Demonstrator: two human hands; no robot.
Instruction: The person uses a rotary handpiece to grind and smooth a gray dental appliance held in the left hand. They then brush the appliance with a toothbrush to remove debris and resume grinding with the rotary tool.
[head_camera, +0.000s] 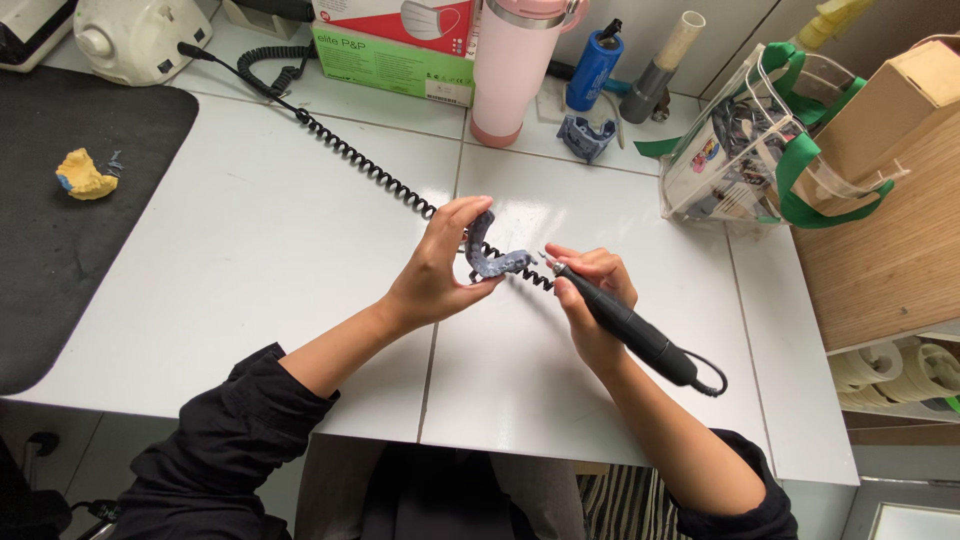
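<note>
Two hands at work, left hand (432, 275) gripping blue-grey tray (492, 255), right hand (590, 290) clenching black handpiece (625, 325), clear bag (745, 145) holding dark items.

a pink tumbler (515, 70), a blue bottle (593, 68) and a clear green-strapped bag (760, 140) stand on the white table (250, 250).

Hidden and cut off
The machine (135, 35) and pink bottle (515, 60) run past the top edge; the tool's tip (546, 257) is too small to tell.

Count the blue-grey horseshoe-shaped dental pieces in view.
2: one horseshoe piece in the left hand; a second piece standing by the pink tumbler. Others may be hidden.
</note>
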